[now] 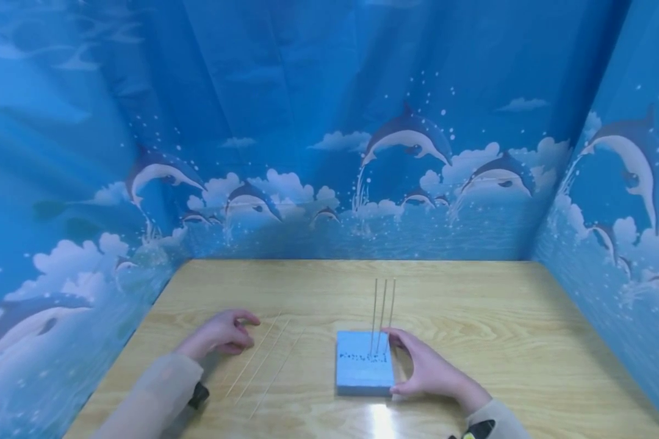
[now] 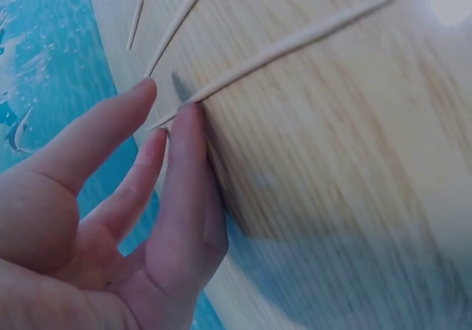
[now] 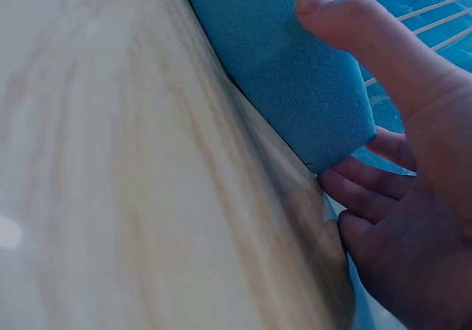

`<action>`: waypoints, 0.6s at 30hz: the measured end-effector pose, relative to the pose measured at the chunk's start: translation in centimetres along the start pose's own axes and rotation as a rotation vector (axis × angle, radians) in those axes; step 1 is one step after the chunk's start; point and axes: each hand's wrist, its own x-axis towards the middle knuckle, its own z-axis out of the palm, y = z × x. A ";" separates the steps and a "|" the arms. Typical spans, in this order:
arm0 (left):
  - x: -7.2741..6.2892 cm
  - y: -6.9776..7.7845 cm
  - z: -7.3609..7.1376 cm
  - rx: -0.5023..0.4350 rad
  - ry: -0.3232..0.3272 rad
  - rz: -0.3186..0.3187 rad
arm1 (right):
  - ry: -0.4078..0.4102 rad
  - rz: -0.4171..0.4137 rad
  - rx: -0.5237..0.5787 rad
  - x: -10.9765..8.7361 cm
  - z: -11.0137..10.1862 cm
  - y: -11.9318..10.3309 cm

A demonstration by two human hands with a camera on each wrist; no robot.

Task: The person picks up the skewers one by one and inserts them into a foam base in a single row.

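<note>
A blue foam block (image 1: 354, 373) with a band of small dark holes across its top rests on the table. Three thin sticks (image 1: 374, 311) stand up from it, near its right side. My right hand (image 1: 431, 369) grips the block's right side, thumb at the near corner and fingers at the far one. In the right wrist view the thumb lies against the foam (image 3: 295, 71). Several loose sticks lie slanted on the tabletop beside my left hand (image 1: 222, 332). In the left wrist view, fingertips touch one pale stick (image 2: 295, 46) near its end, while the thumb stays apart from them.
The wood-grain table (image 1: 472, 305) carries the block and sticks. A blue curtain (image 1: 307, 122) printed with dolphins and clouds encloses the back and both sides. Both wrists wear dark bands, and a bright reflection falls on the table in front of the block.
</note>
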 end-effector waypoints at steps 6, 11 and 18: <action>-0.1 -0.2 0.4 0.061 0.040 0.012 | -0.004 0.006 0.006 -0.1 0.1 0.0; -0.1 0.1 0.9 0.114 0.083 0.006 | -0.010 0.020 0.012 0.0 0.0 0.0; 0.0 0.1 0.9 0.116 0.082 0.016 | -0.020 0.032 0.016 0.0 -0.1 -0.1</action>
